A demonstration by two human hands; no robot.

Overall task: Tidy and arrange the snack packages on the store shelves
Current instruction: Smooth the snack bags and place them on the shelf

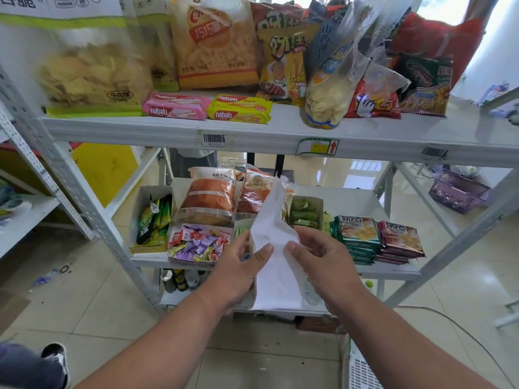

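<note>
Hands [283, 265], white shelves [280, 130], tiled floor [118, 313]

The shelves [280, 133] are pale grey-white. On the upper one, one wafer pack [175, 106] is pink and the wafer pack beside it [238, 109] is yellow, both with white lettering on red. The large chip bag [92, 77] is clear with lime-green bands. The cloth [276, 248] in the hands is plain white. Below, the candies [196, 244] are purple, red and yellow. The basket [459, 193] is purple.

Bare lower shelf [351, 200] behind biscuit packs [376, 237].
</note>
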